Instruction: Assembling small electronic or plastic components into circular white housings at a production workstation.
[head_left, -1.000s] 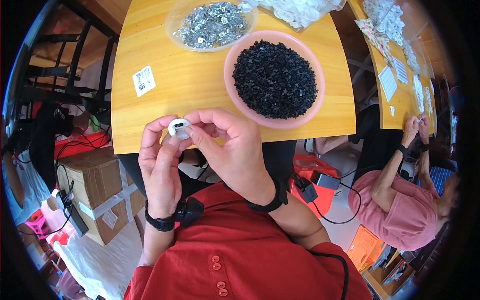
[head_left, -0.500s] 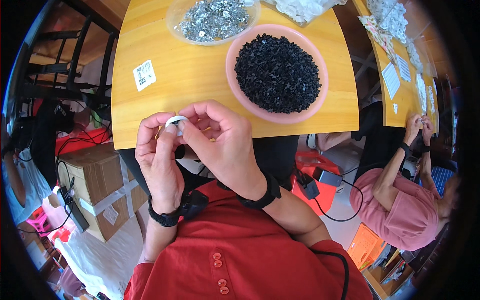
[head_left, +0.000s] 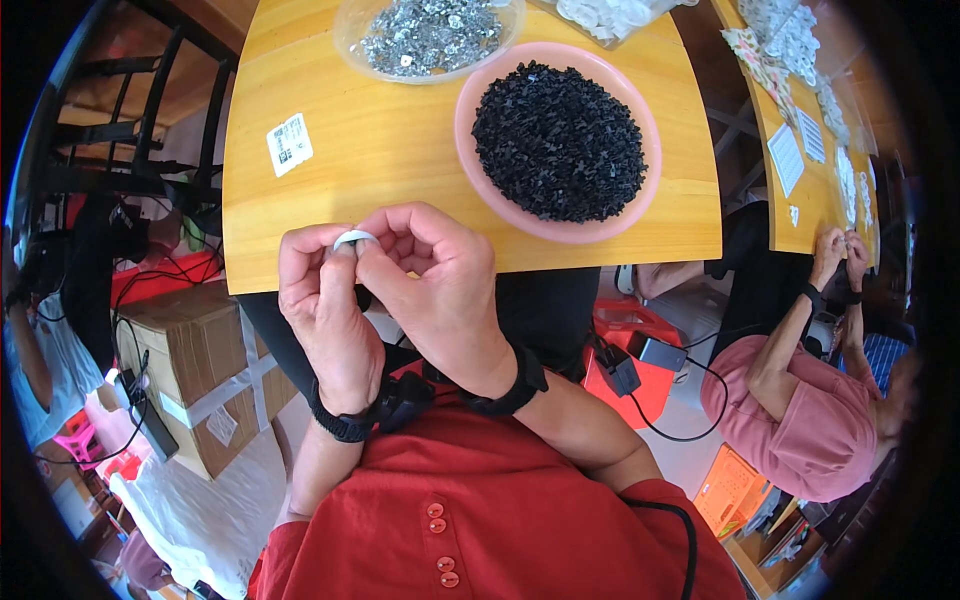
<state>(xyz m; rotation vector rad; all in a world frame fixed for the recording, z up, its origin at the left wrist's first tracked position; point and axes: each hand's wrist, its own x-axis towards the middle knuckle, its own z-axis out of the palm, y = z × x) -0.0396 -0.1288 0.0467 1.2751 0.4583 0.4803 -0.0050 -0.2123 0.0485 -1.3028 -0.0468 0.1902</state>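
Note:
Between the fingertips of both hands is a small round white plastic piece [head_left: 352, 237], just in front of the table's near edge. My left hand [head_left: 328, 300] is closed on its left side, thumb and forefinger pinching it. From the right, my right hand [head_left: 435, 285] grips the same piece with its thumb and bent fingers. Most of the piece is hidden by the thumbs. Beyond the hands, a pink plate [head_left: 467, 150] holds a heap of small black plastic parts [head_left: 560, 142]. A clear bowl [head_left: 345, 45] of small shiny metal parts [head_left: 430, 35] stands farther back.
A white printed label [head_left: 289, 145] lies on the wooden table [head_left: 380, 150], with a bag of white pieces [head_left: 612, 15] at its far edge. A cardboard box [head_left: 185, 370] stands low at left. At right, another person [head_left: 795, 410] works at a second table.
My thumbs have closed in over the white piece, hiding the dark part that showed inside it. The left wrist has shifted slightly right.

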